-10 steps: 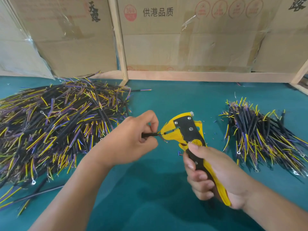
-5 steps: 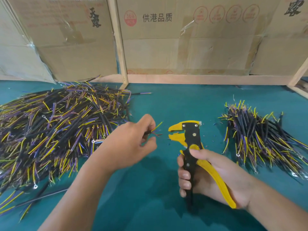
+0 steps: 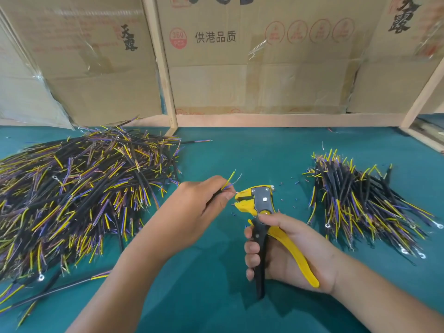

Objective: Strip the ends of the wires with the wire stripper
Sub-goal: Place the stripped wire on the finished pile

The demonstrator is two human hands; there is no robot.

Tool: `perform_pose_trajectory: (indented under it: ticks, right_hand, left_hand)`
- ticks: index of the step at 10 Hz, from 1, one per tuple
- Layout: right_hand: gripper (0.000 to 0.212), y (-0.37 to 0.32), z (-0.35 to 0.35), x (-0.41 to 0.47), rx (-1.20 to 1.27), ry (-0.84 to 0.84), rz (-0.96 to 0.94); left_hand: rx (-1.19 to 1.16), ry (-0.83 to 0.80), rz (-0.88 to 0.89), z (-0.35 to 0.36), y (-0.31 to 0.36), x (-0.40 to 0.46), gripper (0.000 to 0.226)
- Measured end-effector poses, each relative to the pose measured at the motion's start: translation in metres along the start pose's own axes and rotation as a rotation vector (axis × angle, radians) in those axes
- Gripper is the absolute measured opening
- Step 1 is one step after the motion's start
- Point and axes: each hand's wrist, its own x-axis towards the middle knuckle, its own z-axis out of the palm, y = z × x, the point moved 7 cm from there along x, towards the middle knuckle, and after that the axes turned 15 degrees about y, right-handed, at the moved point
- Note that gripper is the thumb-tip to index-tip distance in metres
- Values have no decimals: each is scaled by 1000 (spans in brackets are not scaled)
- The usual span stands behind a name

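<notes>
Hard to make out how far the wire (image 3: 228, 185) reached into the stripper's mouth; its black sheath mostly hidden inside the left hand (image 3: 192, 212), only thin yellow, purple and pale ends fanning out above the knuckles, up and to the right. Left hand curled, thumb and fingers pinching the wire, held above the middle of the table (image 3: 252, 155). Wire stripper (image 3: 264, 212) gripped in the right hand (image 3: 288, 255), fingers (image 3: 251, 248) wrapped around the black handle, yellow handle lying across the palm, the two handles spread apart. Long axis of the stripper running from the near edge toward the far edge, yellow head pointing to the left, jaws parted and just beside the left fingertips; touching the wire or not, impossible to say. Large pile of wires (image 3: 72, 200) spread along the left edge, cut off by the frame there, single strands too tangled to count. Smaller pile (image 3: 360, 203) near the right edge, ends fanned toward the far side, some with small ring terminals at the near ends. Tiny scraps of insulation (image 3: 294, 181) scattered between the stripper and the smaller pile. Cardboard boxes (image 3: 240, 68) with printed characters standing behind the far edge, partly cut off at the top, separated by wooden frame posts (image 3: 161, 68). No containers on the table itself; contents of the boxes not visible.
</notes>
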Motion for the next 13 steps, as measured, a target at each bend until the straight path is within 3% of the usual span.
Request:
perform_pose_trajectory:
  ticks: [1, 2, 3, 5, 6, 8, 9, 10, 11, 12, 13]
  right_hand:
    - [33, 0, 3, -2, -10, 25, 7]
    - [34, 0, -2, -1, -99, 110, -38]
    - [37, -1, -3, -2, -150, 160, -67]
    - [36, 0, 0, -6, -99, 180, -37]
    - [35, 1, -2, -8, -89, 172, -44]
    - [35, -6, -1, -13, -95, 142, -32]
    - [37, -1, -2, -8, -173, 190, -70]
    - [38, -1, -2, -8, -106, 207, -47]
    - [34, 0, 9, -14, 7, 119, 16]
    - [34, 2, 16, -15, -6, 83, 18]
    - [35, 2, 18, -16, -29, 92, 9]
  left_hand:
    - [-370, -95, -166, 12, 17, 6, 28]
    - [-614, -186, -218, 27, 45, 31, 19]
    - [-704, -157, -272, 48, 63, 70, 19]
    - [-773, -126, -675, 124, 67, 113, 27]
    - [-722, -113, -799, 155, 66, 124, 31]
    - [-376, -245, -771, 205, 67, 132, 55]
    - [-124, -282, -549, 189, 57, 147, 48]
    - [-101, -334, -382, 150, 53, 151, 26]
    - [-12, -545, -292, 90, 19, 128, 25]
    - [368, -820, -248, 36, -32, 95, 15]
    - [601, -1013, -273, -6, -66, 52, 4]
